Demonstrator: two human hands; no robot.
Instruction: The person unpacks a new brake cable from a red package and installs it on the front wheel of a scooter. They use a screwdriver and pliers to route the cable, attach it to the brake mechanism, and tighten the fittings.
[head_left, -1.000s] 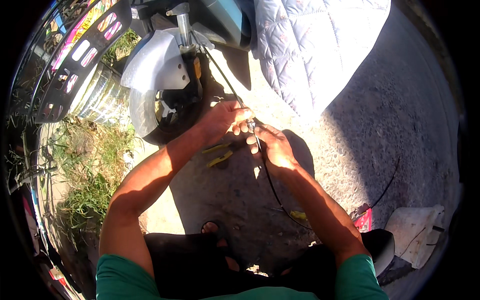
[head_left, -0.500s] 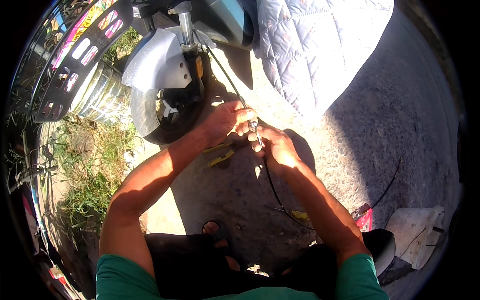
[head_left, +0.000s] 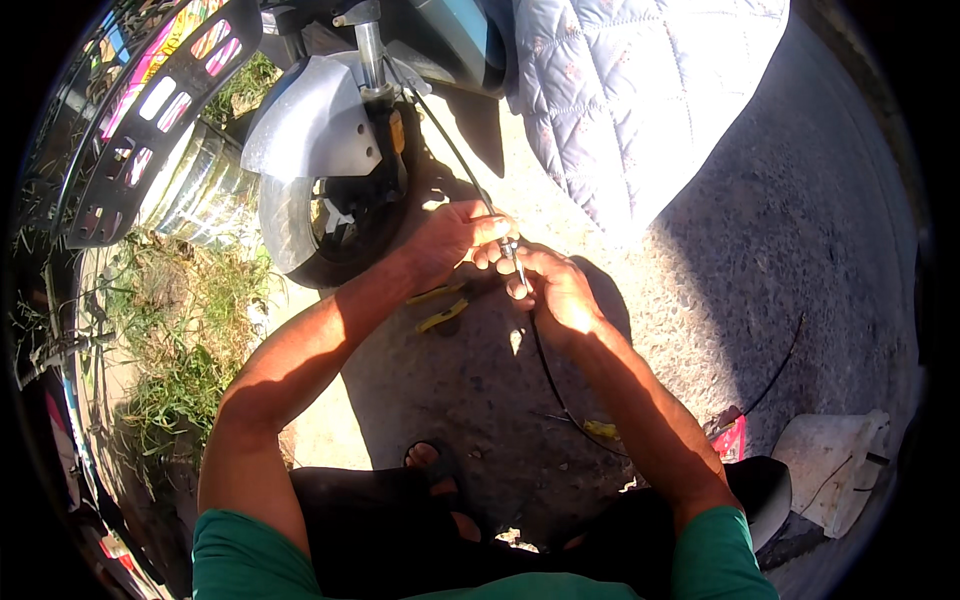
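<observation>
A thin black cable (head_left: 447, 137) runs down from the front fork of a two-wheeler into my hands. My left hand (head_left: 452, 240) is closed on it, thumb and fingers pinching just above a silvery metal fitting (head_left: 509, 246). Just below, my right hand (head_left: 556, 292) grips the lower, shiny part of the same cable between thumb and fingers. From there the cable bends down and passes under my right forearm. Yellow-handled pliers (head_left: 442, 315) lie on the ground below my left hand, partly hidden by it.
The front wheel (head_left: 290, 230) with its grey mudguard (head_left: 312, 125) stands to the left of my hands. A quilted cover (head_left: 640, 90) hangs at the far side. A yellow-handled tool (head_left: 600, 429), a red packet (head_left: 731, 440) and a whitish container (head_left: 828, 470) lie at the right. Weeds grow at left.
My hands stay at nearly the same spot on the cable. The fingers of my right hand have shifted slightly, and the metal fitting shows a little more between the hands.
</observation>
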